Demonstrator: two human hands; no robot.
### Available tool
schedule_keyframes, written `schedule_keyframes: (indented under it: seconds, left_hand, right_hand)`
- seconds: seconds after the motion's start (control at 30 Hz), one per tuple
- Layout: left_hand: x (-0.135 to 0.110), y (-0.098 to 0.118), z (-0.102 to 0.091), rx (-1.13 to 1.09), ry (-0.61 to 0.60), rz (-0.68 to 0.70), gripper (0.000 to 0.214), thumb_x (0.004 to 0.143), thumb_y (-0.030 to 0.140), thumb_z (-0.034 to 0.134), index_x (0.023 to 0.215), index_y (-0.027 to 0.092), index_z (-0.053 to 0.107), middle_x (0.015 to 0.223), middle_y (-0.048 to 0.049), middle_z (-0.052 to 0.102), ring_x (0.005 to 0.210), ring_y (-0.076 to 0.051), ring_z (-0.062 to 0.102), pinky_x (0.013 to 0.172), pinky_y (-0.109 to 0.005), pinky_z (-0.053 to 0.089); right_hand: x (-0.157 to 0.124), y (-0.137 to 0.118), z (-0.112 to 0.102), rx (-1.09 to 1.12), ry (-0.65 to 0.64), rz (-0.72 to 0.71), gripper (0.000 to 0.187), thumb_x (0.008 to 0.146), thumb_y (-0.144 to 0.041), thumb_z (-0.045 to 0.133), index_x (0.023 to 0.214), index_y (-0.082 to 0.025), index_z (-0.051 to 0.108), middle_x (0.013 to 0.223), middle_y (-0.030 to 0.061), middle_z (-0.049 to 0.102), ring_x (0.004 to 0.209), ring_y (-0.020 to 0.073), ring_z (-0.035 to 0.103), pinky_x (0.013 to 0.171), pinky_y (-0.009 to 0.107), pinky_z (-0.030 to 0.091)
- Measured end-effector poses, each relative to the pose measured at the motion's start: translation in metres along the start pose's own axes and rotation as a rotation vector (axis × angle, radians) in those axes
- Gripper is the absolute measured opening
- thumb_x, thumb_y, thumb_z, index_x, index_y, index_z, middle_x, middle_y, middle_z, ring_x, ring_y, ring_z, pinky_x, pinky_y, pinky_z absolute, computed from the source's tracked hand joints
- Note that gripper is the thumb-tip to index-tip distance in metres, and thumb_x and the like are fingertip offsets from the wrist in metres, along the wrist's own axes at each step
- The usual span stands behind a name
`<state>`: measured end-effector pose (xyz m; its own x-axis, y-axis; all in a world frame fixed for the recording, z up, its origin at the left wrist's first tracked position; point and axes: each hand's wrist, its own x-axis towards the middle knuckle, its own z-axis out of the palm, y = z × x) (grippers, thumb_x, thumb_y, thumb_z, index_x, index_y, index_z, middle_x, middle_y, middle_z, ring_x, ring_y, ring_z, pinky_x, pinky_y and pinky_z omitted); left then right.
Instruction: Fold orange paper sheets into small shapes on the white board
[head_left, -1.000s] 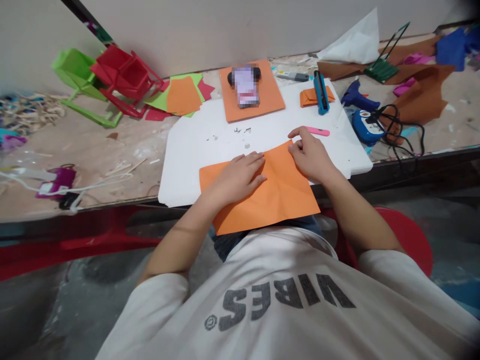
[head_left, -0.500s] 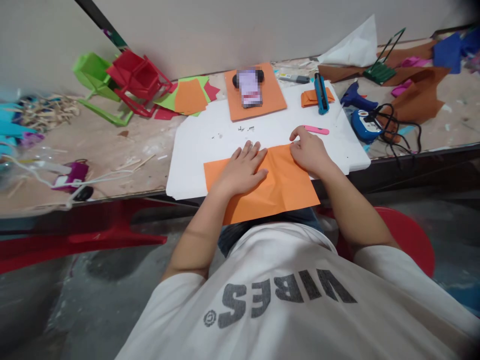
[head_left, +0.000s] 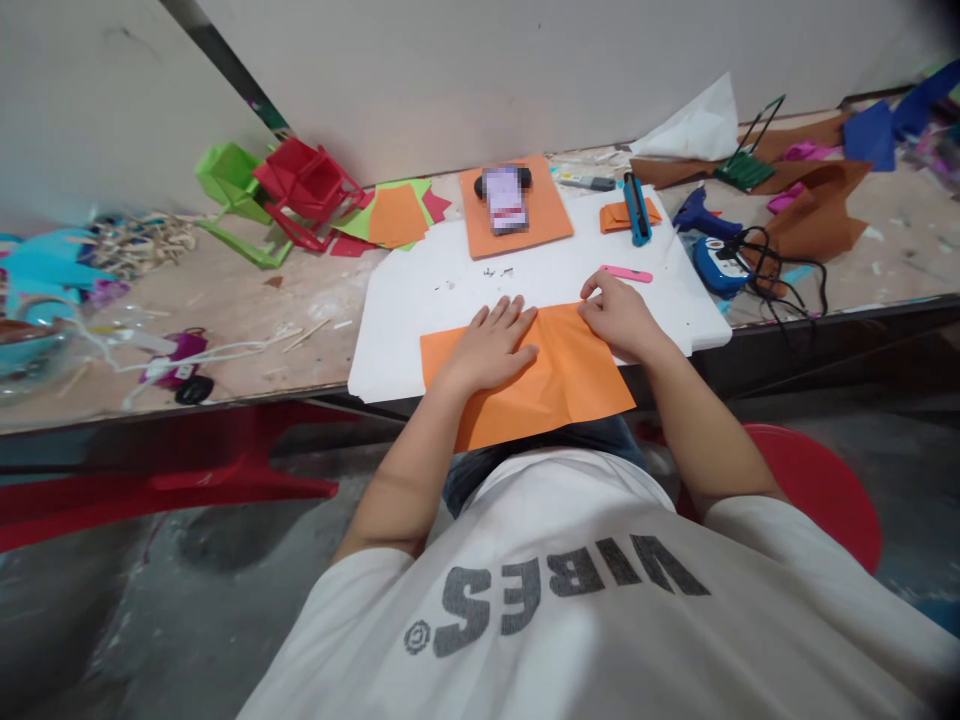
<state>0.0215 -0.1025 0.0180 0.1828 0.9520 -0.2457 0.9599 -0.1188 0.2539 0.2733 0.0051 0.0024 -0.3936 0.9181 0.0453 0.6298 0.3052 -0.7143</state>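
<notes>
A sheet of orange paper (head_left: 555, 375) lies creased on the white board (head_left: 397, 300), its near part hanging over the board's front edge toward my lap. My left hand (head_left: 491, 350) rests flat on the left half of the sheet, fingers spread. At the sheet's far right corner, my right hand (head_left: 615, 315) has its fingers curled, with thumb and forefinger pinching the paper's edge. Just beyond that hand is a pink cutter (head_left: 628, 273). A blue-cased tool (head_left: 637, 208) lies across a folded orange piece (head_left: 613, 217) farther back.
A phone (head_left: 508, 200) lies on an orange pad (head_left: 551, 215) at the back. Miniature green (head_left: 232, 180) and red chairs (head_left: 304, 185) stand left. On the right are a blue glue gun (head_left: 701, 213) and a blue corded device (head_left: 721, 265). A red stool (head_left: 817, 490) is beside me.
The view has shifted slightly, so the table's things appear lower. Both hands keep nearly the same places on the orange paper.
</notes>
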Motion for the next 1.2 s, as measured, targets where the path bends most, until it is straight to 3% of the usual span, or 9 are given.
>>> schedule_keyframes:
  seconds: [0.27, 0.37, 0.53, 0.67, 0.77, 0.9, 1.03, 1.1, 1.2]
  left_hand:
    - [0.002, -0.003, 0.004, 0.006, 0.031, 0.012, 0.084, 0.121, 0.050, 0.044, 0.200, 0.025, 0.034, 0.212, -0.0092, 0.017, 0.200, -0.036, 0.013, 0.162, -0.064, 0.016]
    - [0.001, -0.002, 0.004, 0.015, 0.039, 0.012, 0.084, 0.121, 0.050, 0.042, 0.201, 0.024, 0.033, 0.212, -0.0094, 0.017, 0.200, -0.036, 0.013, 0.162, -0.064, 0.016]
    - [-0.007, 0.007, -0.003, 0.036, 0.036, 0.025, 0.083, 0.123, 0.048, 0.042, 0.199, 0.015, 0.034, 0.212, -0.0145, 0.017, 0.200, -0.038, 0.011, 0.162, -0.064, 0.017]
    - [-0.020, 0.026, -0.009, 0.091, 0.124, 0.043, 0.069, 0.124, 0.038, 0.040, 0.186, 0.010, 0.054, 0.206, -0.0199, 0.037, 0.197, -0.041, 0.026, 0.161, -0.068, 0.023]
    - [-0.025, 0.040, -0.010, 0.109, 0.113, 0.051, 0.066, 0.125, 0.038, 0.037, 0.179, 0.006, 0.059, 0.196, -0.0239, 0.053, 0.191, -0.044, 0.041, 0.158, -0.068, 0.030]
    - [-0.022, 0.045, -0.008, 0.099, 0.075, 0.054, 0.063, 0.125, 0.041, 0.038, 0.171, 0.006, 0.064, 0.193, -0.0289, 0.056, 0.181, -0.044, 0.054, 0.150, -0.065, 0.044]
    - [-0.016, 0.042, -0.004, 0.080, 0.137, 0.048, 0.058, 0.123, 0.038, 0.038, 0.161, 0.011, 0.072, 0.180, -0.0263, 0.068, 0.166, -0.044, 0.067, 0.138, -0.062, 0.056]
    - [-0.013, 0.040, 0.000, 0.070, 0.165, 0.022, 0.061, 0.123, 0.039, 0.037, 0.168, 0.014, 0.069, 0.186, -0.0233, 0.064, 0.171, -0.043, 0.062, 0.143, -0.064, 0.051]
    - [-0.006, 0.036, 0.006, 0.036, 0.133, -0.030, 0.074, 0.123, 0.040, 0.033, 0.191, 0.012, 0.048, 0.205, -0.0184, 0.039, 0.193, -0.039, 0.036, 0.158, -0.065, 0.029]
  right_hand:
    - [0.001, 0.001, 0.000, -0.021, 0.006, -0.012, 0.023, 0.092, -0.013, 0.067, 0.100, -0.032, 0.057, 0.082, 0.0037, 0.075, 0.092, 0.0340, 0.072, 0.086, 0.047, 0.049]
    - [-0.003, 0.001, -0.002, 0.053, 0.029, -0.004, 0.017, 0.096, -0.016, 0.069, 0.101, -0.031, 0.061, 0.083, 0.0033, 0.076, 0.088, 0.0321, 0.073, 0.085, 0.046, 0.049]
    - [-0.010, -0.001, -0.008, 0.107, -0.023, 0.004, 0.012, 0.102, -0.021, 0.071, 0.100, -0.030, 0.063, 0.071, -0.0016, 0.068, 0.075, 0.0274, 0.068, 0.081, 0.044, 0.048]
    - [-0.007, -0.003, -0.006, 0.071, 0.001, 0.012, 0.013, 0.102, -0.018, 0.068, 0.096, -0.029, 0.067, 0.071, -0.0009, 0.064, 0.075, 0.0270, 0.065, 0.078, 0.043, 0.046]
    - [-0.002, -0.003, -0.002, 0.041, 0.063, -0.005, 0.012, 0.102, -0.018, 0.067, 0.096, -0.028, 0.069, 0.078, 0.0032, 0.069, 0.085, 0.0299, 0.069, 0.082, 0.045, 0.050]
    - [0.002, 0.002, 0.000, 0.003, 0.076, -0.018, 0.010, 0.102, -0.023, 0.068, 0.094, -0.028, 0.071, 0.088, 0.0082, 0.075, 0.095, 0.0330, 0.073, 0.090, 0.049, 0.055]
    - [0.005, 0.009, 0.000, -0.046, 0.096, -0.051, 0.011, 0.103, -0.025, 0.068, 0.093, -0.026, 0.072, 0.097, 0.0136, 0.080, 0.104, 0.0369, 0.075, 0.097, 0.052, 0.057]
    - [0.006, 0.011, 0.001, -0.071, 0.108, -0.061, 0.012, 0.103, -0.024, 0.068, 0.093, -0.026, 0.073, 0.098, 0.0147, 0.081, 0.108, 0.0390, 0.076, 0.099, 0.053, 0.058]
    - [0.007, 0.011, 0.002, -0.072, 0.099, -0.041, 0.013, 0.105, -0.022, 0.068, 0.095, -0.026, 0.075, 0.099, 0.0148, 0.082, 0.108, 0.0396, 0.077, 0.100, 0.054, 0.058]
